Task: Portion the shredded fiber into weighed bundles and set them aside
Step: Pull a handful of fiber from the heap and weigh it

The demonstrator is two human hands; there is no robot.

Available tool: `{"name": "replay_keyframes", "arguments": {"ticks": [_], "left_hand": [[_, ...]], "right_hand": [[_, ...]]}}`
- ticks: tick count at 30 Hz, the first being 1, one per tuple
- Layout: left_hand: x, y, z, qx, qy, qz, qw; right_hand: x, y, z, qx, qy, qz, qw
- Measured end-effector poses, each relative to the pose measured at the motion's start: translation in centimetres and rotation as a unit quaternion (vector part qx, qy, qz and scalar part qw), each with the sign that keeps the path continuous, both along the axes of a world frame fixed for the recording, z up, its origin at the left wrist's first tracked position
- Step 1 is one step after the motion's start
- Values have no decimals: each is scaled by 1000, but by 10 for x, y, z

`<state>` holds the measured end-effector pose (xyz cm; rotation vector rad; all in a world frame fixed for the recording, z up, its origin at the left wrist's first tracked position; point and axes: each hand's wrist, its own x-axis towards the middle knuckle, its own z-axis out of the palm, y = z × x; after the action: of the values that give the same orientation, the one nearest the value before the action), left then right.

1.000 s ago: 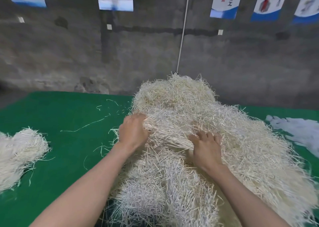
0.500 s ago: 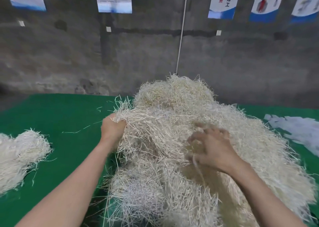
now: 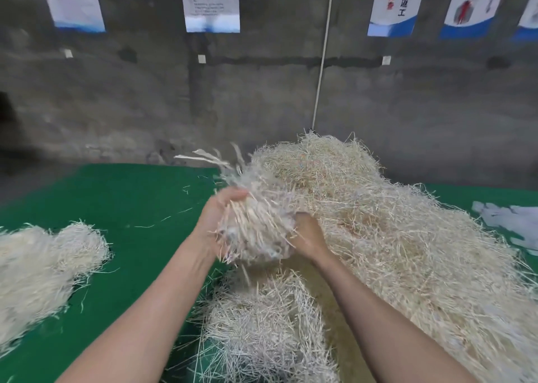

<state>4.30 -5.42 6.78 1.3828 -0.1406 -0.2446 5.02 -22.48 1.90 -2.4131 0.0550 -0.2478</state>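
- The left hand [image 3: 219, 222] and the right hand [image 3: 307, 238] hold between them a clump of shredded fiber [image 3: 256, 231], lifted just above the low front part of the big fiber heap [image 3: 393, 237].
- The left hand is half curled, with the palm turned toward the clump and the fingers over its top edge; the right hand presses from the opposite side, and its fingers are sunk into the strands, so how far they close cannot be told.
- The clump is blurred, and some strands hang below the hands and stick out beyond the left fingertips.
- The step in hand is, in my judgement, to pull one portion free from the heap.
- To do it well, both palms should squeeze inward evenly, because loose strands fall easily from the underside.
- Strands on the right-hand side possibly are tangled with the heap; a slow lift with a small shake can separate them without dragging more.
- A smaller fiber pile [image 3: 43, 266] lies well to the left of the left hand on the green table cover [image 3: 139, 208]; whether it is a finished bundle cannot be told.
- No scale is visible, so where to weigh is unknown.
- Stray strands [image 3: 163, 222] lie on the cover just beyond the left hand and should be gathered later.
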Motion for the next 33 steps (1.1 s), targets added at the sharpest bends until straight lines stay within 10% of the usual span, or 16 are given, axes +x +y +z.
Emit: {"name": "replay_keyframes", "arguments": {"ticks": [2, 5, 7, 9, 14, 19, 28, 33], "left_hand": [[3, -12, -12, 260, -78, -109, 956], [8, -35, -38, 590, -185, -105, 778], [17, -38, -41, 670, -277, -7, 689], [27, -30, -31, 655, -328, 99, 673], [48, -4, -3, 482, -336, 311, 747], [53, -7, -1, 172, -87, 367, 910], [33, -16, 18, 83, -50, 248, 964], [5, -18, 34, 21, 47, 85, 995]], "right_hand": [[-2, -6, 7, -6, -11, -31, 999], [-7, -9, 13, -74, -84, -46, 993], [-12, -13, 10, -113, -109, -12, 987], [-16, -23, -1, -164, -69, 18, 984], [-29, -65, -57, -302, 50, -48, 951], [-51, -94, -88, -269, 154, -62, 949], [-53, -37, 44, -80, -91, 69, 990], [-7, 13, 35, -6, -3, 61, 998]]}}
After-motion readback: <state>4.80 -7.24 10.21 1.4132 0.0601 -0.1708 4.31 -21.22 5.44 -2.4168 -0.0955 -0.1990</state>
